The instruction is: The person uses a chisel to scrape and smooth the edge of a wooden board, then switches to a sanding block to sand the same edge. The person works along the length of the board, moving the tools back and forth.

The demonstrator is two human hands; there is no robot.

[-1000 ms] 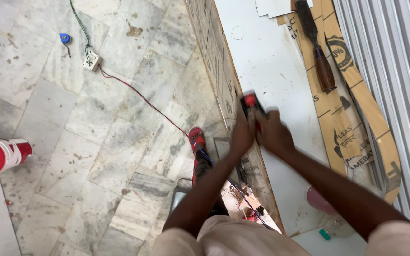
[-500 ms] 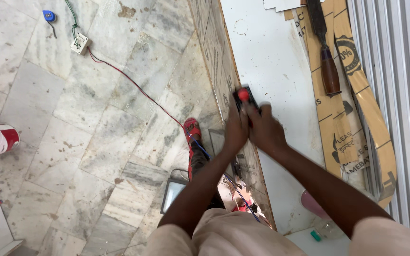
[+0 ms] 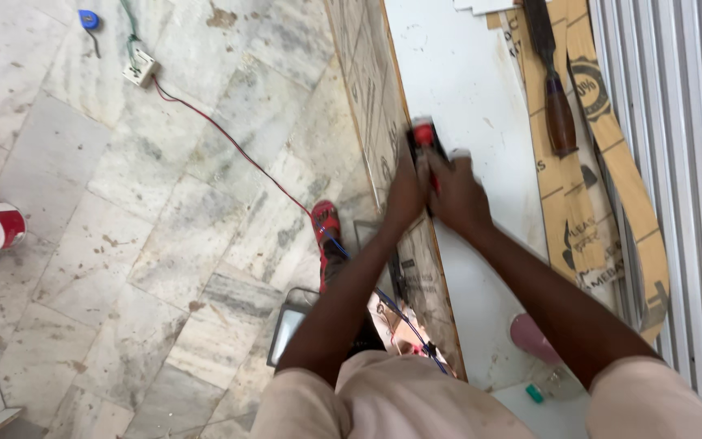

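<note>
While both hands clasp the small red-and-black tool (image 3: 424,140), left hand (image 3: 404,195) and right hand (image 3: 458,193) press it onto the white board's edge (image 3: 406,122), chisel (image 3: 552,81) at two o'clock.

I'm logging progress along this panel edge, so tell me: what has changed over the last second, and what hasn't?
Both hands, the left hand and the right hand, with the small red and black tool clamped between them, have slid farther away from the person along the edge of the white board. The view drifted too. The grip is unchanged, and the chisel and the red cable lie where they were.
</note>
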